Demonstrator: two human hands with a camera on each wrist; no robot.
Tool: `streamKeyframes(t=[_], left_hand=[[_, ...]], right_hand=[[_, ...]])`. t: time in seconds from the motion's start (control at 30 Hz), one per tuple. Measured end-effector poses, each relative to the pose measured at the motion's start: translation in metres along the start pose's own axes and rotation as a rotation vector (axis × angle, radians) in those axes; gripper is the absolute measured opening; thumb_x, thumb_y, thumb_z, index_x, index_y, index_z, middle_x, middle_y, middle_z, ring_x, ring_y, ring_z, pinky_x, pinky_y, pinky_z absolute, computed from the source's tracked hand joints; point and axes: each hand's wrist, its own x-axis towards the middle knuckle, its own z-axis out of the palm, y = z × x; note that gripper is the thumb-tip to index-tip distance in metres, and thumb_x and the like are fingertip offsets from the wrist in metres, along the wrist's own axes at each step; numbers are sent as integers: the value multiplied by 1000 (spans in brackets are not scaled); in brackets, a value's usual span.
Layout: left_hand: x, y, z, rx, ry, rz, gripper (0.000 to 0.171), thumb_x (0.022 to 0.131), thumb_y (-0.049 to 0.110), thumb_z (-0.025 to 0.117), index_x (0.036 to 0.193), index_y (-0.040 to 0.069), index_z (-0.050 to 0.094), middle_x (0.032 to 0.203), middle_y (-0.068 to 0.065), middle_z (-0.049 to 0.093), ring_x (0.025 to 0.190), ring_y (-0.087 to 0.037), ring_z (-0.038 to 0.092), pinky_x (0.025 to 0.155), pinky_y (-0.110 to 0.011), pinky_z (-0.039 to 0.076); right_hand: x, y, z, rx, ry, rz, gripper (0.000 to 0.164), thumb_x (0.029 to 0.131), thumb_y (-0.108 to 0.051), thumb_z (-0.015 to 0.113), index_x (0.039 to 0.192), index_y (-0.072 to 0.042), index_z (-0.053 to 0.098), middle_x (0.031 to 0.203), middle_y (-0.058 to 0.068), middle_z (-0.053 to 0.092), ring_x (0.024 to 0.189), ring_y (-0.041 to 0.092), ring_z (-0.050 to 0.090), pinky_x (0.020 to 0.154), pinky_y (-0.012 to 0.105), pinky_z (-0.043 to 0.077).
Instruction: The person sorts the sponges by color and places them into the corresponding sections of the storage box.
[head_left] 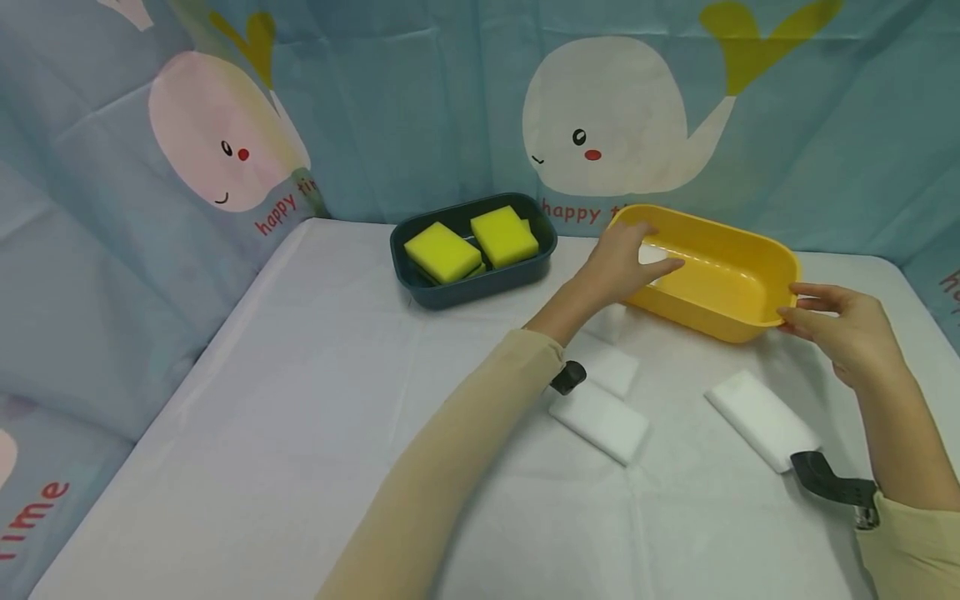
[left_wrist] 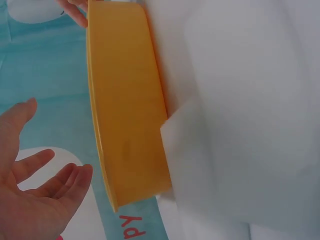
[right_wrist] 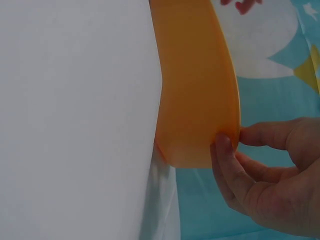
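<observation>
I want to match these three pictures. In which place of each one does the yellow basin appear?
Head: yellow basin right of centre, mostly upper half; the right hand pinches its rim.
Left wrist: left of centre, reaching the top edge.
Right wrist: just right of centre, cut by the top edge.
Shared landmark: blue printed cloth.

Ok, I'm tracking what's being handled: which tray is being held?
The yellow tray: the right hand pinches its rim. The dark tray, with yellow sponges inside, has no hand on it.
</observation>
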Motion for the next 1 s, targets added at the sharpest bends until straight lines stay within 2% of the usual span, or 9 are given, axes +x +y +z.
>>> streamKeyframes(t=[0.13,0.23,0.37,0.47,0.63,0.77,1.0], left_hand=[[-6,1,0,-36,-4,14,65,104,47,66,156,11,50,156,-2,54,145,-13,48,118,-19,39],[-11,1,1,-56,-9,25,65,104,46,66,156,10,51,156,-2,54,145,-13,47,118,-18,39],[-15,0,5,-92,1,49,63,105,45,66,155,10,52,156,-4,54,143,-14,49,116,-18,41],[-18,-1,8,-119,13,66,62,104,44,67,154,10,54,153,-5,56,137,-15,53,109,-17,45],[-23,3,15,-175,17,68,59,104,43,68,152,11,56,146,-4,61,131,-15,58,98,-14,49],[-27,8,20,-220,11,75,57,104,42,68,151,11,58,145,-4,61,130,-15,59,96,-11,48],[-33,18,31,-235,-6,105,54,104,41,68,150,12,60,145,-4,61,126,-11,60,93,-8,45]], right_hand=[[1,0,1,-6,6,-17,65,111,-21,51,164,5,24,158,38,33,63,-19,47,102,34,47],[2,0,0,5,-6,-19,65,112,-23,51,164,4,23,159,38,31,64,-18,47,105,36,47],[2,1,-2,-6,-26,-16,66,112,-26,50,165,3,23,160,38,30,66,-17,47,112,56,39],[2,2,-2,-14,-30,-28,66,112,-26,50,165,3,24,159,38,31,65,-19,48,111,56,39],[2,3,-2,7,-30,-24,67,111,-27,50,165,3,24,159,37,31,65,-18,48,113,62,39],[4,4,-2,2,-24,-22,66,111,-27,51,164,3,25,158,37,32,66,-17,48,112,61,40],[5,6,-2,-8,-21,-17,67,111,-27,51,165,3,25,158,37,33,65,-18,49,111,59,40]])
